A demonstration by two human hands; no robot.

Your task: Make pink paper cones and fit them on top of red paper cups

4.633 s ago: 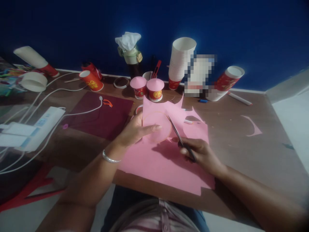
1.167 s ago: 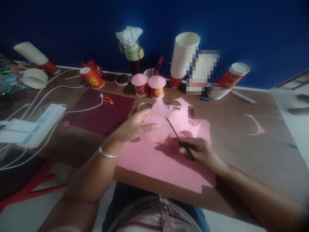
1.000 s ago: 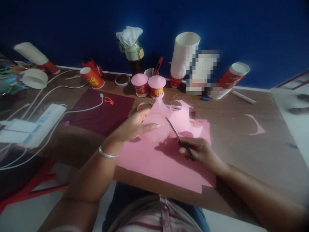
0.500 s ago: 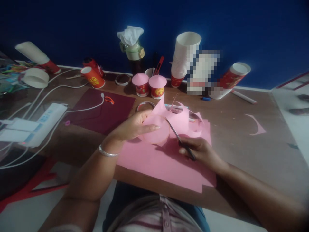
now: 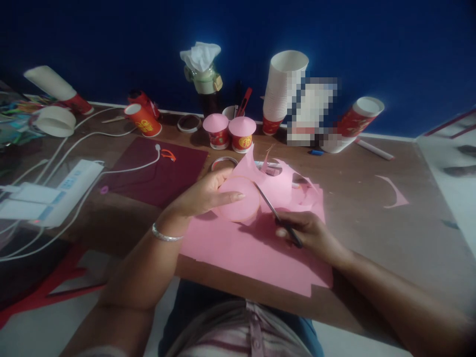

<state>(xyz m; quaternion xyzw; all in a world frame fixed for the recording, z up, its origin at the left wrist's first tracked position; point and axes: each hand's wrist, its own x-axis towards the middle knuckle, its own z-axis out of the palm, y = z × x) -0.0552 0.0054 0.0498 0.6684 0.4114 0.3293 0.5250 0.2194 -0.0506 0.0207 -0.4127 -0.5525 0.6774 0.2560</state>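
Scissors (image 5: 272,210) at the pink paper (image 5: 240,198)

I see right hand (image 5: 303,230) gripping scissors, left hand (image 5: 215,193) pinching the paper above the surface (image 5: 357,218)

A person's left hand (image 5: 213,193), with a silver bangle (image 5: 166,234) at the wrist, grips a pink paper sheet (image 5: 275,186) bearing an orange-outlined circle (image 5: 238,199). From the right, the right hand (image 5: 301,230) holds metal scissors with dark handles (image 5: 277,215), blade tips at the circle's far right edge. Beneath lie larger pink paper sheets (image 5: 241,253) on a brown table (image 5: 364,238). Beyond stand two red paper cups with pink cone tops (image 5: 242,135), side by side; right of them rises a tall stack of paper cups (image 5: 280,89). A maroon sheet (image 5: 148,173) and a white power strip (image 5: 69,193) lie left; a curved pink scrap (image 5: 397,193) lies right.
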